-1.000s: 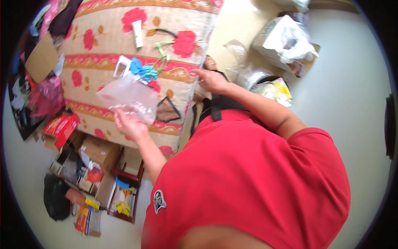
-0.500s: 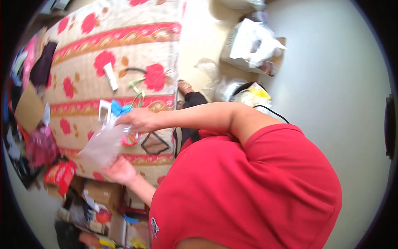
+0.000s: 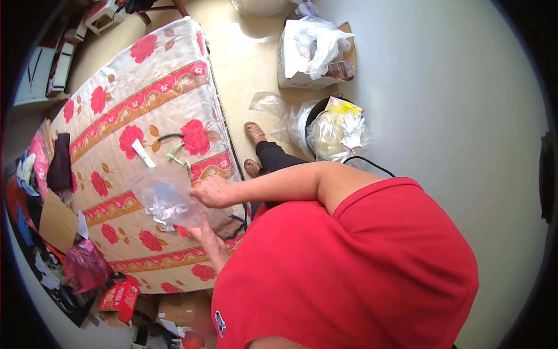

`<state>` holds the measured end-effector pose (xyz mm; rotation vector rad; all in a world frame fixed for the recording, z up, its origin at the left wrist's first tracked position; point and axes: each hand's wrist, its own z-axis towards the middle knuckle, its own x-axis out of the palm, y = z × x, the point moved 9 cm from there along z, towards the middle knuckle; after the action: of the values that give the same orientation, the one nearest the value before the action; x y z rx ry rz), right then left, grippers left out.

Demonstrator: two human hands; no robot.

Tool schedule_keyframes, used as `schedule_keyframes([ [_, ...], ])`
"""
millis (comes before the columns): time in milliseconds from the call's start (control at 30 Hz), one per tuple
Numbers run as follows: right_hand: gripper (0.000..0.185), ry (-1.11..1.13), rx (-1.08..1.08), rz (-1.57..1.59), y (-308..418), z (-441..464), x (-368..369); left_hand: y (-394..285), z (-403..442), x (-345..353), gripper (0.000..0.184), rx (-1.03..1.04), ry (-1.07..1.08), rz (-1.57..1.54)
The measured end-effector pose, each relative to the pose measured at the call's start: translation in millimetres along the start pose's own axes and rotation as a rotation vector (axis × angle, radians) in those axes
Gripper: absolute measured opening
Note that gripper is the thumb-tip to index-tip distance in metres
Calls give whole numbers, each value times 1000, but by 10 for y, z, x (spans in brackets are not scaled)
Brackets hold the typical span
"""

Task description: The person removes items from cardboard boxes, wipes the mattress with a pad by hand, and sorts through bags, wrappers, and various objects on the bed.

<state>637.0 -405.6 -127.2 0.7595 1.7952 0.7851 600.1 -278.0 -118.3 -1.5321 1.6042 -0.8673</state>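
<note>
A clear plastic bag (image 3: 157,195) is held up over the flowered cloth, between my two hands. My right hand (image 3: 213,191) is closed on the bag's near upper edge. At the lower edge, my left hand (image 3: 207,234) grips the same bag, its fingers partly hidden by the plastic. Something blue shows faintly through the film; I cannot tell whether it is inside or behind. Just beyond lie a white tube-like pack (image 3: 142,153), a green cord (image 3: 178,157) and a black curved strip (image 3: 170,137). A black-edged piece (image 3: 234,228) lies by my left wrist, partly covered.
The flowered cloth (image 3: 110,166) covers a wide, low surface. Along its far side are a cardboard piece (image 3: 58,222) and a pink plastic bag (image 3: 87,266). A red box (image 3: 119,299) sits lower left. On the floor stand a white carton (image 3: 289,64) and a bag-filled bucket (image 3: 317,119).
The plastic bag and both hands have come closer to my body, and my hands are nearer each other. The head view has shifted, showing more of the floor and the cloth's far end.
</note>
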Motion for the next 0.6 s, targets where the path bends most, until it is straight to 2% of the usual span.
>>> schedule_keyframes([
  [67, 36, 15, -65, -23, 31, -134, -82, -108, -94, 289, 69, -70, 3, 0],
  [133, 51, 99, -171, -4, 12, -133, 77, 233, 60, 358, 62, -201, 105, -169],
  [200, 50, 141, -268, 34, 117, -276, -80, 520, 190, 323, 55, -338, 180, -322],
  [267, 51, 168, -340, 59, -17, -206, 21, 391, 192, 469, 46, -419, -22, -436],
  [300, 50, 187, -346, 174, -150, -159, 31, 367, 199, 550, 43, -457, -122, -498],
  [333, 50, 209, -349, 292, -299, -136, 5, 637, 385, 360, 40, -477, -188, -476],
  [367, 49, 230, -350, 407, -461, -110, -65, 607, 429, 489, 40, -480, -141, -501],
  [400, 46, 302, -237, 544, -690, -81, -217, 580, 461, 673, 39, -484, -89, -529],
  [467, 42, 174, -59, 607, -1339, -49, -439, 543, 522, 1062, 38, -451, 5, -487],
  [533, 38, -23, 139, 368, -2150, -39, -474, 551, 465, 1420, 38, -484, -3, -396],
  [600, 40, 67, 237, 341, -2510, -206, -837, 634, 427, 1748, 41, -518, 49, -317],
])
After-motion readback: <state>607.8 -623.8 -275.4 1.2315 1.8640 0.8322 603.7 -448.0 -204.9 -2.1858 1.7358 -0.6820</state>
